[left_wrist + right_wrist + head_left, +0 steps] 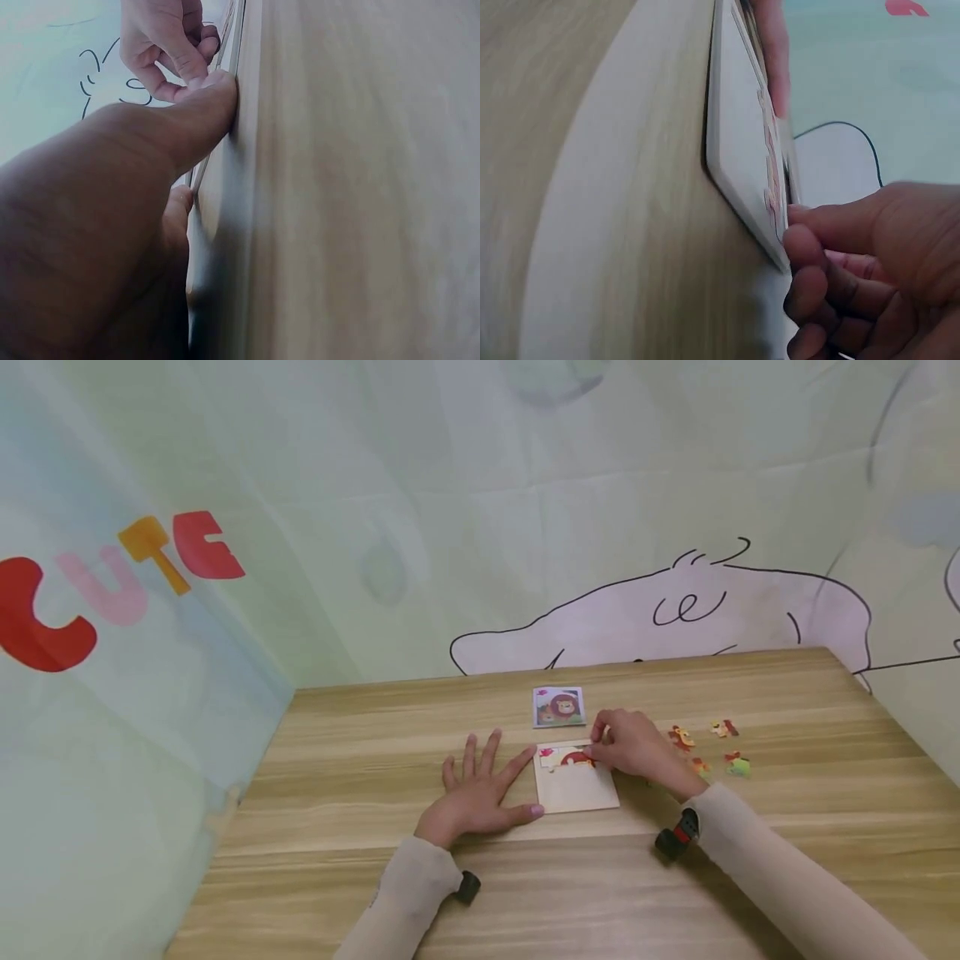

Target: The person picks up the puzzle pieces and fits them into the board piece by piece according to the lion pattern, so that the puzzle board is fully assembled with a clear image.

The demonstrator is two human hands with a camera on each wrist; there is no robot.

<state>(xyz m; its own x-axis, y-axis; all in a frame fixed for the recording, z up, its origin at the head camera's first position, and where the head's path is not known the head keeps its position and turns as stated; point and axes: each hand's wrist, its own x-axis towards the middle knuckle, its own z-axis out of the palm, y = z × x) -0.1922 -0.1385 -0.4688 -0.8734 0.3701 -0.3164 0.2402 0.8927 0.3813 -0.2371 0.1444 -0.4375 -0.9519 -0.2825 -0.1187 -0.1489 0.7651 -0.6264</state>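
A square, pale wooden puzzle board (577,792) lies flat on the table, with several picture pieces (575,759) set along its far edge. My left hand (476,799) is spread out, its thumb and index fingertip touching the board's left side. At the far right corner, the thumb and index finger of my right hand (633,745) pinch a puzzle piece that they mostly cover. In the right wrist view those fingertips (802,236) meet at the board's corner. The left wrist view shows the left thumb (202,109) against the board's edge.
Behind the board lies a picture card (558,707) with a lion on it. Several loose puzzle pieces (681,737) are scattered to the right of the right hand, some partly hidden by the wrist. A printed cloth (420,568) hangs behind the wood-grain table (337,752).
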